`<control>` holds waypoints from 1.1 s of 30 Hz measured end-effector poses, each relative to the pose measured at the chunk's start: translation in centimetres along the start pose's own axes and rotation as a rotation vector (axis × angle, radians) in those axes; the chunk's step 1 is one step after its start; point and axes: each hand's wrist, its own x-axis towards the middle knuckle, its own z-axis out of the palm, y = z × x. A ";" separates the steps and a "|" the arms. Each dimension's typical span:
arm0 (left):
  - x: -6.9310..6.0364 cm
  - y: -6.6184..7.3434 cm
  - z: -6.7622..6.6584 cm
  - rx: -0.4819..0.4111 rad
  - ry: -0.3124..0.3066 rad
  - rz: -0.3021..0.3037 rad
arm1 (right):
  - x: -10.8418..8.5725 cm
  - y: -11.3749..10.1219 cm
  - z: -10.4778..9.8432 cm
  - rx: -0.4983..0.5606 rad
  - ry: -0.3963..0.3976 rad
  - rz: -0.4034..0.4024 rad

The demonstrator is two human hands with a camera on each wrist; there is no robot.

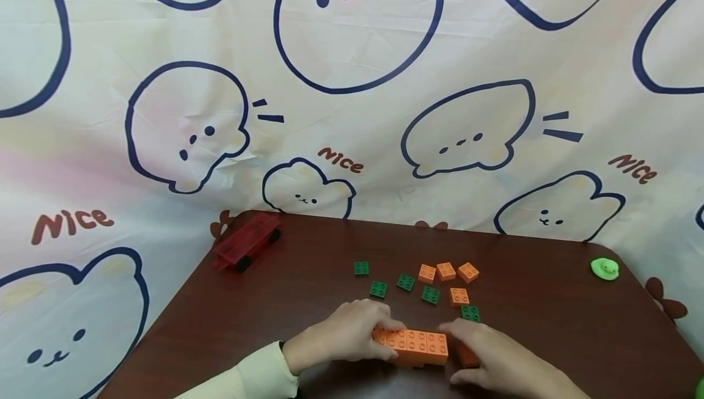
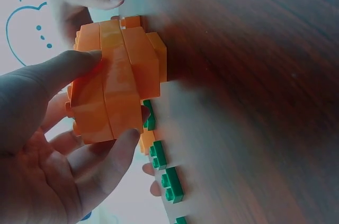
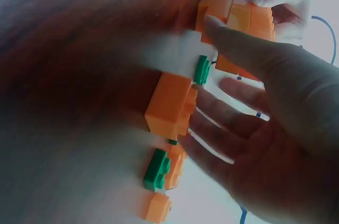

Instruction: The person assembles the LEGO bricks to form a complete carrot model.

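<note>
The left hand (image 1: 360, 329) grips an orange block assembly (image 1: 420, 341), its thumb on the near side and its other fingers reaching round the far side. The assembly runs rightward out of that hand toward the right hand (image 1: 492, 350), studs facing up; the left wrist view shows several layers, the lower ones narrower and stepped. A pale sleeve (image 1: 255, 371) covers the left forearm.

The right hand holds its thumb and fingers wide apart, just beside the assembly's free end. A loose orange brick (image 3: 169, 105) sits on the surface (image 1: 308, 258) by its fingertips; whether they touch it, I cannot tell.

Just beyond the right hand lies a green brick (image 1: 470, 313). Past it, four orange bricks (image 1: 459, 296) and four more green bricks (image 1: 406, 282) are scattered, studs up.

Farther back are a green toy (image 1: 605, 269) at the right and a translucent red toy vehicle (image 1: 250, 240) with black wheels at the left corner.

Behind everything, a backdrop (image 1: 379, 124) with blue-outlined cartoon animals reads "Nice" in brownish-red letters, three times.
</note>
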 end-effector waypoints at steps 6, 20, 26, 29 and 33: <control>-0.1 0.0 0.0 0.008 0.005 -0.001 | -0.8 1.3 -0.4 -0.023 -0.038 0.050; -0.2 0.1 0.0 -0.018 -0.008 -0.022 | -0.2 1.9 -2.2 0.021 0.018 -0.050; -0.1 -0.2 0.1 -0.030 -0.012 -0.010 | 0.2 1.4 -2.9 -0.021 0.057 -0.086; -0.1 -0.3 0.1 -0.016 -0.019 0.002 | 0.4 1.6 -2.6 -0.031 0.042 -0.082; -0.4 -0.3 0.0 -0.001 -0.017 0.024 | 0.6 2.2 -1.9 -0.021 0.021 -0.076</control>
